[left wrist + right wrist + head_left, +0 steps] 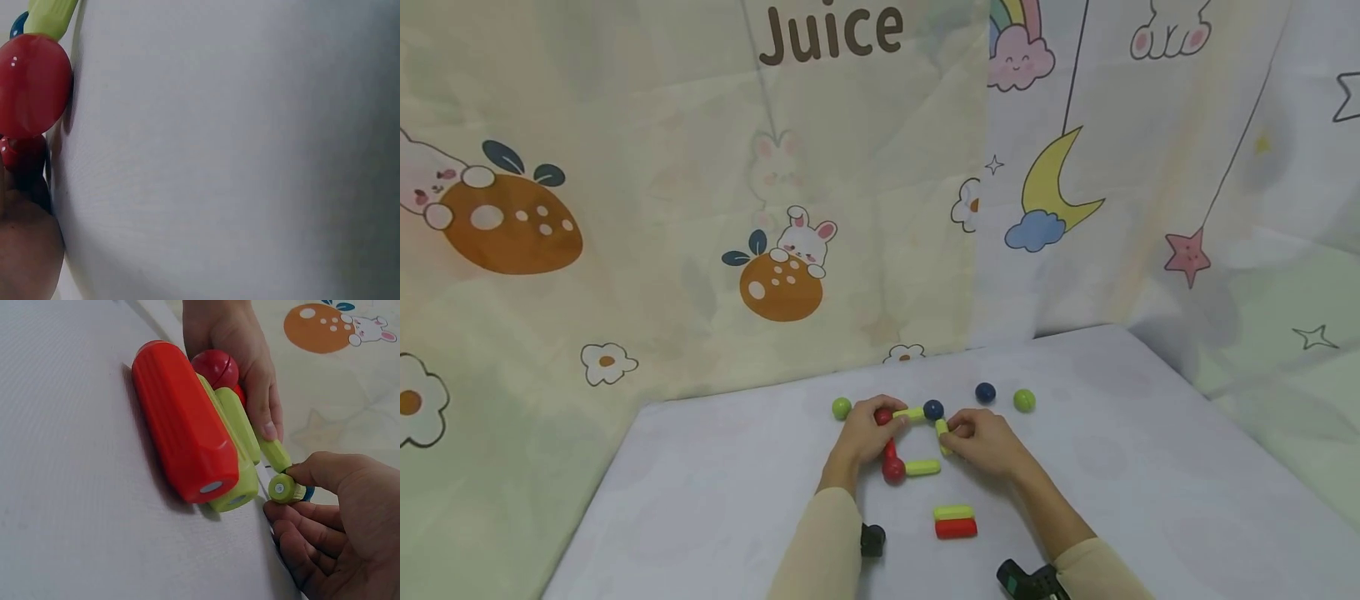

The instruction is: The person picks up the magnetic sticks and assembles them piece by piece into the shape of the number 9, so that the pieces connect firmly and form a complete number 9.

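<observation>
On the white table, balls and rods form a frame with one open corner. My left hand (859, 435) grips the far red ball (883, 415). From it a yellow-green rod (912, 414) runs to a dark blue ball (933, 409), and a red rod (891, 450) to the near red ball (893, 471). Another yellow-green rod (922, 467) sticks out rightward from that near ball. My right hand (988, 440) pinches a yellow-green rod (282, 488) between thumb and fingers, its far end at the blue ball. A pale disc shows on this rod's free end.
Closer to me, a loose yellow-green rod (953, 512) and a thick red rod (956, 529) lie side by side. A dark blue ball (985, 392) and a green ball (1024, 400) sit at the back right. Another green ball (842, 407) is left of my left hand.
</observation>
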Tool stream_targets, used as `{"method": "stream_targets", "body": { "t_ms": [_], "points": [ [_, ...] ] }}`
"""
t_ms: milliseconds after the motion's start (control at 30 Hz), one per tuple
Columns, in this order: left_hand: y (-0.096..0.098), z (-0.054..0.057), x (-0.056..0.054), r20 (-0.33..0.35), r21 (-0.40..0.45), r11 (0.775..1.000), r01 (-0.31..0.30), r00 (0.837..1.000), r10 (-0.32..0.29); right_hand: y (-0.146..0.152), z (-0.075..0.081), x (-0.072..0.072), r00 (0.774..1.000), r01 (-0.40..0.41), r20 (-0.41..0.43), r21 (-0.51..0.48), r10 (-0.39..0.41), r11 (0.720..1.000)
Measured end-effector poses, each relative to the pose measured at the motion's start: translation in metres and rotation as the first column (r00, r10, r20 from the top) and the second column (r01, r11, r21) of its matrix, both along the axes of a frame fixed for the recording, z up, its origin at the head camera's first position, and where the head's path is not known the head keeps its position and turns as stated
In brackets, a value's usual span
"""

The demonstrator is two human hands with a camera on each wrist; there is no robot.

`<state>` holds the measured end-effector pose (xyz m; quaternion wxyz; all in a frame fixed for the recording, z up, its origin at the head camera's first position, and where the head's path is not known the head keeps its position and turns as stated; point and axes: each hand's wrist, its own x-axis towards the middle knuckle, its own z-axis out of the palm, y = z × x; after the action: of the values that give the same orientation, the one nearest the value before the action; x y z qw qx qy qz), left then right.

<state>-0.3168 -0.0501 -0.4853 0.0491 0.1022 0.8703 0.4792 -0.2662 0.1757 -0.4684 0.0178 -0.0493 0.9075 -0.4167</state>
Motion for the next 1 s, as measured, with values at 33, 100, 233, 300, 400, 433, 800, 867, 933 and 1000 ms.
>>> {"method": "stream_targets", "body": {
  "t_ms": [33, 100, 233, 300, 400, 433, 800, 867, 933, 1000],
  "points": [
    [-0.0003, 0.0001, 0.0002, 0.005, 0.0, 1.0, -0.001, 1.0, 0.001, -0.0005, -0.0002, 0.0001, 1.0, 0.003, -0.002, 0.0, -0.003, 1.0],
    [-0.0007, 0.0003, 0.0005, 0.016, 0.0, 1.0, -0.004, 1.0, 0.004, -0.0014, -0.0007, 0.0002, 1.0, 0.006, -0.006, 0.001, -0.006, 1.0],
    [-0.0009, 0.0018, 0.001, 0.032, 0.005, 1.0, -0.008, 0.999, 0.008, -0.0025, -0.0023, -0.0001, 1.0, 0.009, -0.014, 0.006, -0.009, 1.0],
    [-0.0006, 0.0025, 0.0014, 0.039, 0.004, 1.0, -0.011, 0.999, 0.011, -0.0025, -0.0035, -0.0005, 1.0, 0.011, -0.015, 0.009, -0.011, 1.0],
    [0.0003, 0.0024, 0.0017, 0.042, -0.01, 1.0, -0.015, 0.999, 0.015, -0.0022, -0.0054, -0.0014, 1.0, 0.012, -0.013, 0.014, -0.012, 1.0],
    [0.0007, 0.0023, 0.0019, 0.043, -0.015, 1.0, -0.017, 0.999, 0.018, -0.0021, -0.0063, -0.0019, 1.0, 0.016, -0.009, 0.016, -0.016, 1.0],
    [-0.0012, 0.0027, 0.0005, 0.03, -0.018, 1.0, -0.019, 0.999, 0.019, -0.0065, -0.0006, -0.0025, 1.0, 0.019, -0.003, 0.058, -0.019, 0.998],
    [-0.0008, 0.0028, 0.0006, 0.033, -0.013, 1.0, -0.017, 0.999, 0.017, -0.0062, -0.0002, -0.0027, 1.0, 0.011, -0.003, 0.066, -0.011, 0.998],
    [0.0, 0.0032, 0.0009, 0.037, -0.01, 1.0, -0.014, 0.999, 0.014, -0.0052, 0.0, -0.0026, 1.0, 0.003, -0.004, 0.074, -0.003, 0.997],
    [0.0004, 0.0032, 0.0015, 0.033, -0.004, 1.0, -0.009, 0.999, 0.009, -0.0039, 0.0003, -0.003, 1.0, -0.005, -0.005, 0.086, 0.006, 0.996]
  ]
}}
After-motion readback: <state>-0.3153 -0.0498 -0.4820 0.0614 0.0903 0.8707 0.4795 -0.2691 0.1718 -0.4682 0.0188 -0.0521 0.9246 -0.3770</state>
